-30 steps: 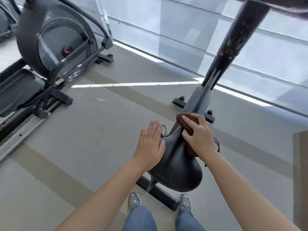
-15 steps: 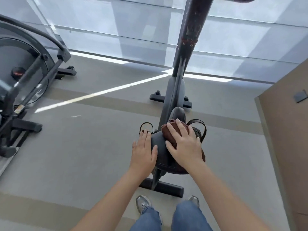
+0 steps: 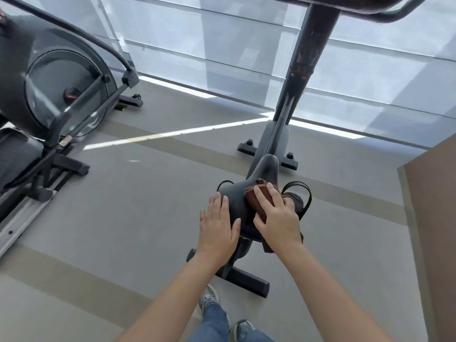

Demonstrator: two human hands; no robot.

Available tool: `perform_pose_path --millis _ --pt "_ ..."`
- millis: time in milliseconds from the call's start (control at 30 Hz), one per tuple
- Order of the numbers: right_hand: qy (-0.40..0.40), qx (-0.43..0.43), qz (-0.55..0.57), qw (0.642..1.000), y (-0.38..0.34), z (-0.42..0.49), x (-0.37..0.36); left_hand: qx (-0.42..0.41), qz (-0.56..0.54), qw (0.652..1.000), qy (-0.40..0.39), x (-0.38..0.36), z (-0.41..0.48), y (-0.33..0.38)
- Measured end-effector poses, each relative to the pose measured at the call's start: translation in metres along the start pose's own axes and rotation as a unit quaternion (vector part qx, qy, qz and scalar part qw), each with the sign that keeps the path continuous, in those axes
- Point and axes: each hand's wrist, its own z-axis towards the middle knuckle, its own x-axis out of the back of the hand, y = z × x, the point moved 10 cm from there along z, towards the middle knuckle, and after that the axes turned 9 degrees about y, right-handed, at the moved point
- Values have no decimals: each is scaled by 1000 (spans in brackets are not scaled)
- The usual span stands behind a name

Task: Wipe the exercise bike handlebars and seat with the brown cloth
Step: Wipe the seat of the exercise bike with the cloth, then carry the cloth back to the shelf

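a: where's the cloth?
b: i see the brown cloth (image 3: 259,198) on the bike seat (image 3: 240,201), right side, pinned flat under my right hand (image 3: 277,219), fingers spread.
a: and the left?
b: my left hand (image 3: 218,228) lies flat with nothing in it against the seat's left edge.

Plenty of open floor (image 3: 153,198) left of the seat (image 3: 237,203), all the way to the elliptical (image 3: 49,99). Right side's tighter: pedal strap (image 3: 304,193) sticks out just beside it, brown wall (image 3: 434,218) further over. Upright post (image 3: 303,70) blocks straight ahead.
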Motion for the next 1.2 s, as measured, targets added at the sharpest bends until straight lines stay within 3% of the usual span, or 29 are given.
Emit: perform_pose_path --millis 267,433,633,933,1200 --pt "11 38 126 991 -1 -20 30 32 29 995 89 39 -42 21" --pt "17 134 169 976 -46 -36 48 100 32 981 162 79 -83 6" --pt "-24 215 235 948 -105 -63 51 165 65 959 219 124 -135 -22" --pt "-117 271 352 888 -199 -118 55 235 86 923 293 179 -212 -64" --pt "-206 352 392 825 -331 -231 47 324 126 863 366 252 -347 -136"
